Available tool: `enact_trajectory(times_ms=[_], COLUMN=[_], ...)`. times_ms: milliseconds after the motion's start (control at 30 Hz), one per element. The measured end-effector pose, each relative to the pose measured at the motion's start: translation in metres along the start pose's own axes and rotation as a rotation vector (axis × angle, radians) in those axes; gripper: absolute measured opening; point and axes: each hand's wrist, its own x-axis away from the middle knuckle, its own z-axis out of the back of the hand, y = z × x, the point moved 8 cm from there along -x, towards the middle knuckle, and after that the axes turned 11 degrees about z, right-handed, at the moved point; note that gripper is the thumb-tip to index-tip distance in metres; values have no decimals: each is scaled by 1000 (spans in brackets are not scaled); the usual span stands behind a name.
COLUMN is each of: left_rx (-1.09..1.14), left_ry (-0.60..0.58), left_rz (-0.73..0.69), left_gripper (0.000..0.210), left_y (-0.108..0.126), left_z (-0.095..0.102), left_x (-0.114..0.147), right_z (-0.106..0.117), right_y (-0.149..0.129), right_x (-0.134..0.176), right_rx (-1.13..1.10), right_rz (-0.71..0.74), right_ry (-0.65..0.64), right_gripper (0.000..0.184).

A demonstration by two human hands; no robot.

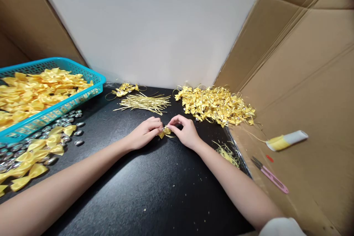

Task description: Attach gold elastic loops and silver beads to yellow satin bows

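Over the middle of the black table, my left hand (146, 132) pinches one side of a small yellow ribbon bow (165, 132). My right hand (186, 132) meets it from the other side, thumb and forefinger closed on a thin gold cord at the bow. The fingers hide much of the bow and the cord's ends. Just beyond both hands lies a bundle of straight gold cords (145, 102). To the right of it is a heap of finished-looking yellow bows with gold loops and small silvery beads (218, 105).
A blue plastic basket (103, 80) full of yellow bows stands at the left. Loose bows (35, 171) and silvery beads (79, 142) lie before it. Cord scraps (228, 155) lie at right, near pink-handled snips (272, 177) and a thread spool (287, 141) on cardboard.
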Motion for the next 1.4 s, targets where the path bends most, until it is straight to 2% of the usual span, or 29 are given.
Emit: enact_trajectory(times_ms=[433,500,600,700,933,1100,1400], left_rx=[-14,-14,16,73,99,75,23], left_ry=[5,49,173,240,204,206,193], left_rz=[8,12,26,44,43,53,55], left_gripper=[33,28,21,21,21,21,16], left_y=[0,1,1,1,8,3,8], left_z=[0,3,12,17,10,11,13], left_x=[1,2,3,3,-3,-4,-4], right_z=[-9,-6,3,9,13,13,15], right_y=[20,19,10,-1,-14,-16,-18], right_x=[1,0,-6,-10,-15,-17,-19], right_rx=[-250,-210,-97,7,135,174,191], right_rz=[-182,-165,-67,21,75,90,103], right_ry=[-90,-96,-92,-112,-180,-236,-247], right_gripper=[14,9,2,4,9,11,10])
